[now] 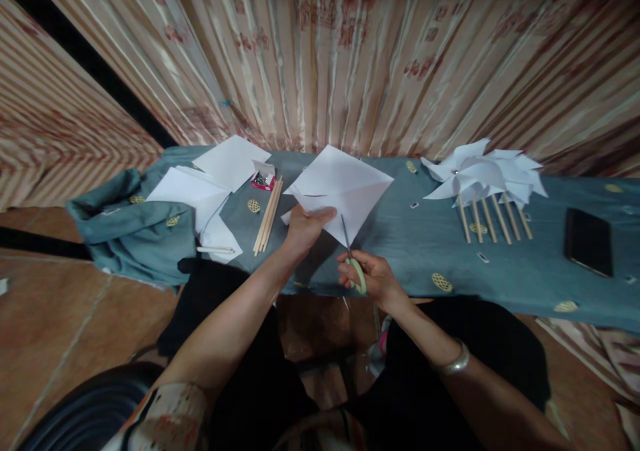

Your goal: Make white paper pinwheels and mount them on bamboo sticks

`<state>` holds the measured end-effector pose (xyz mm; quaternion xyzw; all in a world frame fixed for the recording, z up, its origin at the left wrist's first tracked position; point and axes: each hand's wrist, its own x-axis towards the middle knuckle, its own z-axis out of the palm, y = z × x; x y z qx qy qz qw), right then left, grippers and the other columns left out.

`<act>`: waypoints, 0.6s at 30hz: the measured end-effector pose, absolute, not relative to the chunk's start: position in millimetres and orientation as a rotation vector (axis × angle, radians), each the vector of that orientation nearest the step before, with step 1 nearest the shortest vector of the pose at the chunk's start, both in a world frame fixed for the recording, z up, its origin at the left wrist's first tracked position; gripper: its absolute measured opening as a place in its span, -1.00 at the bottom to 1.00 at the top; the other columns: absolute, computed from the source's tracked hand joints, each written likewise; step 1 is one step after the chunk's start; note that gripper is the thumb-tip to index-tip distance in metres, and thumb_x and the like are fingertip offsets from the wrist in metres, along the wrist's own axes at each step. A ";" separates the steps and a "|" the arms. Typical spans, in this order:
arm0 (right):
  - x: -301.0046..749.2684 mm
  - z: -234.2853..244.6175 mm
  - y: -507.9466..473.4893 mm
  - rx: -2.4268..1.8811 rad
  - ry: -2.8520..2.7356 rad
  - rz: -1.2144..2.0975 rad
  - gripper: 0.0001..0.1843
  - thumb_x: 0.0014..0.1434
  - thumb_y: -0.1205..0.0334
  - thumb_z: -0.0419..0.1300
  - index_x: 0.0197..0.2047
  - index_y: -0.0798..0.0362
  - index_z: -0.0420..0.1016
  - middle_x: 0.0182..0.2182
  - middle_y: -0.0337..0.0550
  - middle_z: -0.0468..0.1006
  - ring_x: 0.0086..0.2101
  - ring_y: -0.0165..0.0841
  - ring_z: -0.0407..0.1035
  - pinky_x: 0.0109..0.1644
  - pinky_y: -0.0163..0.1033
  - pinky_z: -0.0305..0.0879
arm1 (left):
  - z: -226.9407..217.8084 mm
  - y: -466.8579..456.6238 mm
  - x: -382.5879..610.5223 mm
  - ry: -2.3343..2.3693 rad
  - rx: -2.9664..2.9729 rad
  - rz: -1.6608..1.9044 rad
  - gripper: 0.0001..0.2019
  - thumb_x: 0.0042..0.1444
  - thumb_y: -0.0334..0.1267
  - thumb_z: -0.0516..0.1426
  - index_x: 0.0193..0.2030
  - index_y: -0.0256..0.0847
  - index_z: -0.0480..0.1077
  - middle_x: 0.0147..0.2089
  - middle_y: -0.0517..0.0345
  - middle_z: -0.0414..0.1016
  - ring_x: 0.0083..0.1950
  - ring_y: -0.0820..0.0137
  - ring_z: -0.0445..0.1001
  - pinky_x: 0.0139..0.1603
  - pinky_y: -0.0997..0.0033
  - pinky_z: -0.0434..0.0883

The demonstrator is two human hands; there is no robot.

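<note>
A square sheet of white paper is held corner-on above the cloth, with a cut or fold line showing near its left corner. My left hand grips its lower left edge, thumb on top and fingers underneath. In my right hand is a pair of scissors with light green handles, my fingers closed round the loops. The blades point up and lie at the paper's near corner. How far they stand apart is too small to tell.
Wooden sticks, a small red box of metal pins and loose white paper sheets lie to the left. Several white paper pinwheels on sticks and a black phone lie right. A pleated curtain hangs behind the cloth-covered table.
</note>
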<state>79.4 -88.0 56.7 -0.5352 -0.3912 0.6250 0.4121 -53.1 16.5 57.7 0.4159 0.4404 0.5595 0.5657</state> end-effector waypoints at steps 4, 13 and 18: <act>77.7 57.7 -87.9 -1.363 -0.966 1.568 -0.52 -0.21 -0.14 0.41 -0.36 0.05 0.48 -0.63 -0.29 0.48 -0.62 -0.46 0.35 -0.53 -0.34 0.29 | 57.4 16.6 -53.9 1.027 0.984 1.310 -0.65 -0.31 -0.26 0.37 -0.31 -0.28 0.47 -0.30 0.06 0.59 -0.25 0.27 0.54 -0.15 0.25 0.46; 76.6 58.8 -88.1 -1.364 -0.954 1.554 -0.53 -0.22 -0.13 0.41 -0.37 0.05 0.48 -0.65 -0.30 0.48 -0.63 -0.47 0.33 -0.54 -0.35 0.27 | 56.4 17.9 -52.2 1.048 0.967 1.322 -0.63 -0.37 -0.23 0.39 -0.35 -0.25 0.47 -0.32 0.07 0.60 -0.28 0.26 0.54 -0.17 0.24 0.48; 75.8 58.5 -87.8 -1.379 -0.949 1.553 -0.52 -0.23 -0.15 0.41 -0.38 0.05 0.48 -0.67 -0.31 0.47 -0.65 -0.48 0.31 -0.56 -0.36 0.24 | 55.0 18.8 -52.3 1.048 0.967 1.326 -0.60 -0.37 -0.21 0.40 -0.32 -0.27 0.48 -0.30 0.06 0.61 -0.28 0.26 0.54 -0.17 0.24 0.49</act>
